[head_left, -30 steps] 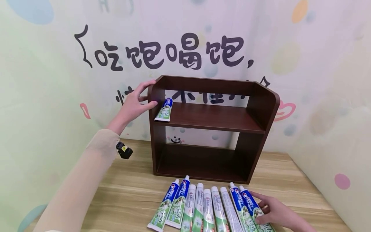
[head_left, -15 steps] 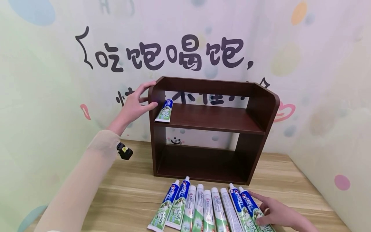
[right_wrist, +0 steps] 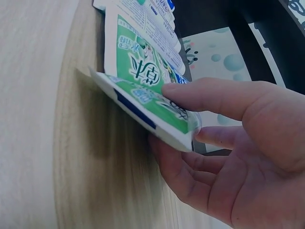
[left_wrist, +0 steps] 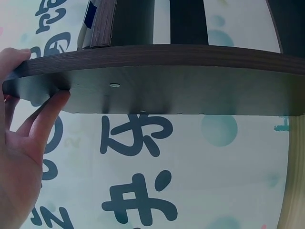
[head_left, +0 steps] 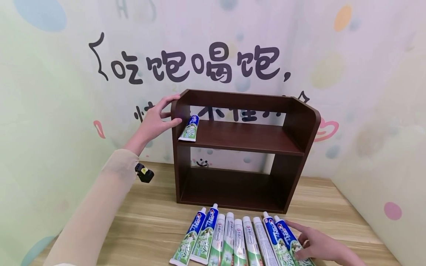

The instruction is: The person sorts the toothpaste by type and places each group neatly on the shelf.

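My left hand (head_left: 153, 122) grips the upper left side panel of a dark brown two-tier shelf (head_left: 246, 137). In the left wrist view, thumb and fingers (left_wrist: 53, 107) lie on opposite faces of that panel. A blue, white and green toothpaste tube (head_left: 190, 128) leans in the upper tier's left corner. At the right end of a row of tubes, my right hand (head_left: 317, 244) pinches another blue and green toothpaste tube (head_left: 288, 236). The right wrist view shows the thumb on its printed face, fingers around the edge and underneath, and its flat end tilted over the wood.
Several white and green toothpaste tubes (head_left: 239, 242) lie side by side before the shelf, with blue Crest tubes (head_left: 189, 236) at the left end. A wood-grain table (head_left: 139, 221) carries everything. Behind it stands a patterned wall (head_left: 213, 22) with black lettering.
Both hands keep their hold and place. The whole head view has shifted down slightly; the shelf and tubes stay put relative to each other.
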A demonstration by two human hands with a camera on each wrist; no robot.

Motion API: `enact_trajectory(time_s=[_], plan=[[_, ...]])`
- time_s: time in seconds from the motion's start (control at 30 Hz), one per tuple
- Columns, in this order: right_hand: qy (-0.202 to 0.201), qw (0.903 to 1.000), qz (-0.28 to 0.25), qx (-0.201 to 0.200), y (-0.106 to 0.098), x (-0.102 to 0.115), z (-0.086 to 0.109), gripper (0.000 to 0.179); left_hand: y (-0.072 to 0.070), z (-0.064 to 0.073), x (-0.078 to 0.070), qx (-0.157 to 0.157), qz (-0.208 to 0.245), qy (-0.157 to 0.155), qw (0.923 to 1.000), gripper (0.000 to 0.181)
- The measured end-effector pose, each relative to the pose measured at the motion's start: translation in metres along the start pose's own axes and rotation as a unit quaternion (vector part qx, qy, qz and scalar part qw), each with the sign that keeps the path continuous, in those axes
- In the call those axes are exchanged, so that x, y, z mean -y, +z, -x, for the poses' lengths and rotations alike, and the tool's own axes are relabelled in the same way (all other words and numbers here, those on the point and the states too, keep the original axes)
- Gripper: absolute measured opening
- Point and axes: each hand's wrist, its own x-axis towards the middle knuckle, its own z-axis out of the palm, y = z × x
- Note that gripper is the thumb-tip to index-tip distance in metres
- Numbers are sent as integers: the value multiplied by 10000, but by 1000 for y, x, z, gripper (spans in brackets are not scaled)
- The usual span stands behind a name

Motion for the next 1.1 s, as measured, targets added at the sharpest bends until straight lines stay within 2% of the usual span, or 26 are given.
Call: enact_trajectory(time_s=[0.2,0.47,0.93,1.03,1.1], plan=[[198,9998,-32,-71,0,1,-2,89,1,0,2,-9,4,-11,10000,65],[106,9998,-117,-101,3,-1,-1,89,1,1,-1,-37,4,-7,10000,64],[326,9992,-158,-163,6,-4,-2,88,1,3,-2,-32,-21,75,10000,65],[353,9991,-157,-164,6,-3,-3,88,1,2,1,-60,-5,163,9998,64],[357,9991,-163,-168,6,-3,-3,88,2,-1,8,-101,33,216,9997,64]])
